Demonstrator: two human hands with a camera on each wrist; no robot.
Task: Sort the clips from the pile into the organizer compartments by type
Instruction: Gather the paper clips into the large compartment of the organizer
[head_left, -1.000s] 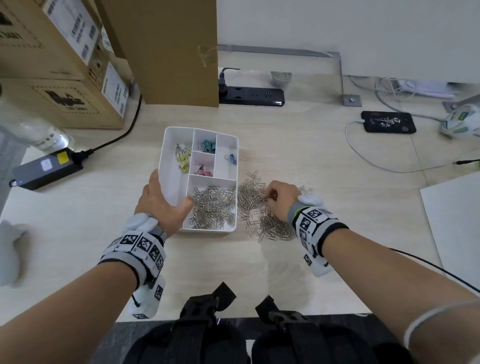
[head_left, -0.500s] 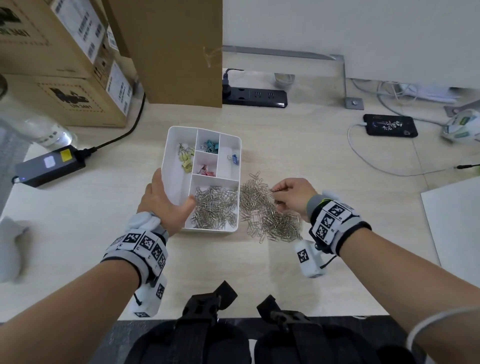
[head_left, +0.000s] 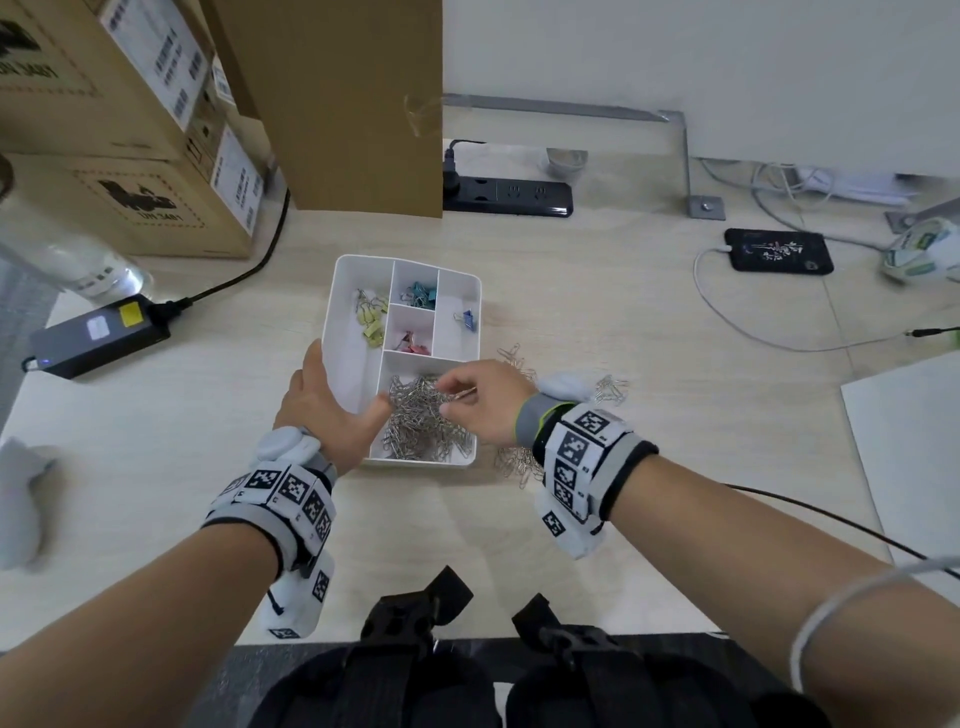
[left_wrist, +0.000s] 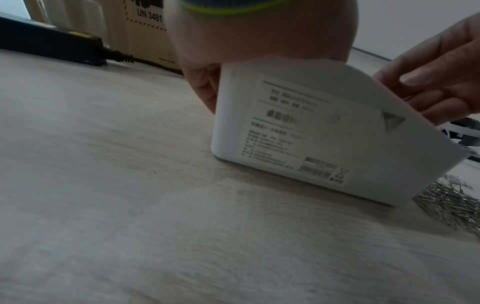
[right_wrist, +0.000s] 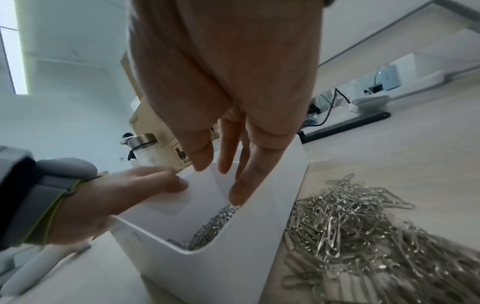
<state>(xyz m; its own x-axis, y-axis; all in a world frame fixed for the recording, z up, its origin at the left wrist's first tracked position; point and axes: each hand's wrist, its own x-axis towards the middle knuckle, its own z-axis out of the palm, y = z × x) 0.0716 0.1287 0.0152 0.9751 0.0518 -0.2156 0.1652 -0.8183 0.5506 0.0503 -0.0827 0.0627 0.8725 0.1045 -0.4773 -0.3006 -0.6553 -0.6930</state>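
The white organizer stands mid-table. Its front compartment holds silver paper clips. Smaller compartments hold yellow, teal, pink and blue binder clips. My left hand grips the near-left corner, thumb over the wall. My right hand hovers over the front compartment with fingers spread downward and nothing visibly held. The loose pile of paper clips lies right of the organizer, partly hidden by my right wrist.
Cardboard boxes and a tall carton stand at the back left. A black power strip lies behind the organizer, a power adapter at left, a phone on a cable at back right, a white sheet at right.
My right hand left the pile and moved left to above the organizer's front compartment, and its fingers have spread. The left hand has kept its hold on the organizer.
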